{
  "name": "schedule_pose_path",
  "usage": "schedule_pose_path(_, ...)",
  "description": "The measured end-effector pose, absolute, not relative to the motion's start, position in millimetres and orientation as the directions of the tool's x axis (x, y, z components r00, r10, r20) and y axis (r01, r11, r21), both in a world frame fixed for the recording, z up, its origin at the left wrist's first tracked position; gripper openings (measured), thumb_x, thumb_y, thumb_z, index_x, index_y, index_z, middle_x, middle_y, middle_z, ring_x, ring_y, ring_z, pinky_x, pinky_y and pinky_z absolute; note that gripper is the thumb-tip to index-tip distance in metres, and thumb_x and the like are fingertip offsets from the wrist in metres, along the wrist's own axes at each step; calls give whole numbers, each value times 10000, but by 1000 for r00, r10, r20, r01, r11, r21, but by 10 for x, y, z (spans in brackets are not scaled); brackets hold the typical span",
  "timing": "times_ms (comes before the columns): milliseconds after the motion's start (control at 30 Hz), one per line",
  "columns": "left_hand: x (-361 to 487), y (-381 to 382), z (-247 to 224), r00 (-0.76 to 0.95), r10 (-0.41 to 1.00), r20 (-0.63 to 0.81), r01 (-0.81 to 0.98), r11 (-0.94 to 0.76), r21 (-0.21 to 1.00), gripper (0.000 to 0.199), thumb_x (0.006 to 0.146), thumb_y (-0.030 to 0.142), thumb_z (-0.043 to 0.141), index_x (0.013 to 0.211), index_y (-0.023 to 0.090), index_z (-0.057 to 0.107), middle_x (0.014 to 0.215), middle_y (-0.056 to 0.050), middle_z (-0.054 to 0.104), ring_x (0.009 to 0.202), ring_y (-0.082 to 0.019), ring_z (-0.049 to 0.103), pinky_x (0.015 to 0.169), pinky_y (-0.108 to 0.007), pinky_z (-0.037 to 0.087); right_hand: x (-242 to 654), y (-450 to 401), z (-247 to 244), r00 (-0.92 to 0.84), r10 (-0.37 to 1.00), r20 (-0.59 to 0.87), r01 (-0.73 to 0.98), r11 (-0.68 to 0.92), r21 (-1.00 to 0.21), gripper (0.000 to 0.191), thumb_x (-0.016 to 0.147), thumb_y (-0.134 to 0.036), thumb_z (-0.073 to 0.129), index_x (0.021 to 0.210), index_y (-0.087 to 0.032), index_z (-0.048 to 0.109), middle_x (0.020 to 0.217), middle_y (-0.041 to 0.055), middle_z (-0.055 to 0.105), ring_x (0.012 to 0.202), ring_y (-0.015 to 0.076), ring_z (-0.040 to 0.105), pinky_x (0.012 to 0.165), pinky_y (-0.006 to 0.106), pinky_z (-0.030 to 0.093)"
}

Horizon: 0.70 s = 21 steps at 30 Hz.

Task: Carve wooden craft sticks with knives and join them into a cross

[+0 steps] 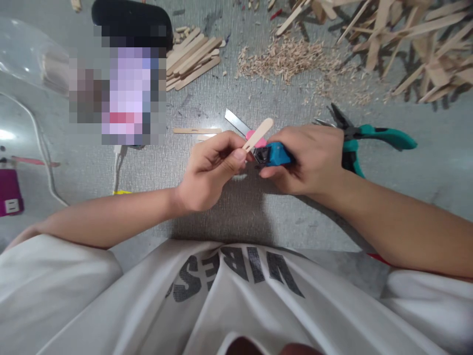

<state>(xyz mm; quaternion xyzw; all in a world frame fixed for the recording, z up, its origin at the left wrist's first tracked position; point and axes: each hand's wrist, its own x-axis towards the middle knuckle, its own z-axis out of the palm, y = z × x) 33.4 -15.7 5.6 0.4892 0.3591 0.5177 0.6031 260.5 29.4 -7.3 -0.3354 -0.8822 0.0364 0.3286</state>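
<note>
My left hand (212, 170) pinches a wooden craft stick (259, 132) between thumb and fingers. The stick slants up to the right, and a small notch or slot shows near my thumb. My right hand (308, 158) is wrapped round a blue tool (278, 154) with a dark metal end, whose exact kind I cannot make out. That metal end faces my left fingertips, close to the stick's lower part. Behind the stick lies a pink craft knife (252, 135) with its blade out. Another slotted craft stick (195, 131) lies flat beyond my left hand.
Teal-handled pliers (388, 135) rest beside my right hand. Wood shavings (288, 59) and a heap of craft sticks (417, 39) spread across the back. A stick stack (195, 56), a blurred-out phone (129, 93), a black case (133, 19) and a white cable (40, 143) occupy the left.
</note>
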Motion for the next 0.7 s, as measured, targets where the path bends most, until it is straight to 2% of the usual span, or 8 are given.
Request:
schedule_pose_path(133, 337, -150, 37, 147, 987, 64, -240, -27, 970, 454, 943, 620, 904, 873, 193, 767, 753, -15, 738, 630, -103, 636, 598, -251, 563, 2636, 284, -46, -584, 694, 422, 626, 715, -310, 880, 1098, -916, 207, 897, -216, 701, 676, 50, 630, 610, 184, 543, 633, 383, 355)
schedule_pose_path(267, 351, -160, 17, 117, 992, 37, -268, -4, 963, 389, 951, 590, 908, 970, 213, 812, 782, -4, 765, 624, -99, 660, 597, -249, 595, 2648, 268, 8, -584, 761, 281, 678, 648, -346, 939, 1044, -975, 153, 945, -232, 719, 714, 87, 643, 678, 231, 598, 671, 408, 376)
schedule_pose_path(367, 359, -159, 8, 110, 993, 35, -296, -1, 955, 397, 918, 588, 940, 964, 212, 823, 790, -5, 777, 623, -99, 673, 589, -245, 602, 2635, 259, 51, -574, 797, 190, 723, 601, -341, 1010, 1007, -991, 50, 969, -247, 732, 731, 106, 655, 706, 258, 621, 684, 425, 401)
schedule_pose_path(600, 361, -147, 7, 121, 992, -31, -322, 69, 944, 438, 885, 612, 959, 963, 199, 836, 813, -21, 800, 651, -109, 711, 571, -229, 603, 2640, 263, 88, -584, 797, 154, 729, 598, -332, 1068, 983, -999, 5, 986, -240, 756, 742, 123, 659, 730, 277, 636, 691, 438, 399)
schedule_pose_path(700, 360, -150, 17, 126, 990, -62, -326, 101, 940, 433, 885, 607, 960, 949, 197, 835, 834, -29, 811, 666, -114, 722, 573, -230, 605, 2656, 270, 84, -592, 792, 147, 721, 602, -343, 1025, 992, -1006, 66, 992, -241, 748, 739, 114, 657, 724, 271, 631, 688, 432, 390)
